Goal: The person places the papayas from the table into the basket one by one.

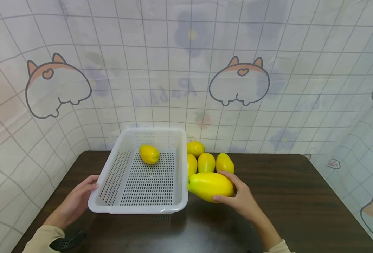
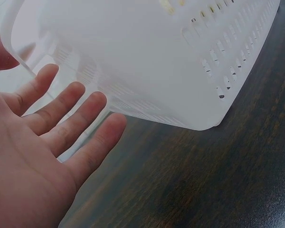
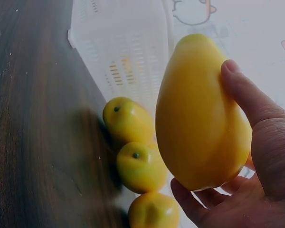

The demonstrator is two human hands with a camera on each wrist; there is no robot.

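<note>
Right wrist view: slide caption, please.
Right hand grips a large yellow fruit near smaller yellow fruits and a white basket.

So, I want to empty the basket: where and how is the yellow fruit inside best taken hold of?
Probably around the middle of the yellow fruit, from above, through the open top of the white basket. It lies on its side, rounded and longer than wide, so a grip across its narrower width looks surest; the basket's walls would likely hinder a low sideways approach.

Your head view faces twelve o'clock, downward, from six. Your close wrist views, from eight and four, both face the basket (image 1: 139,209).
</note>
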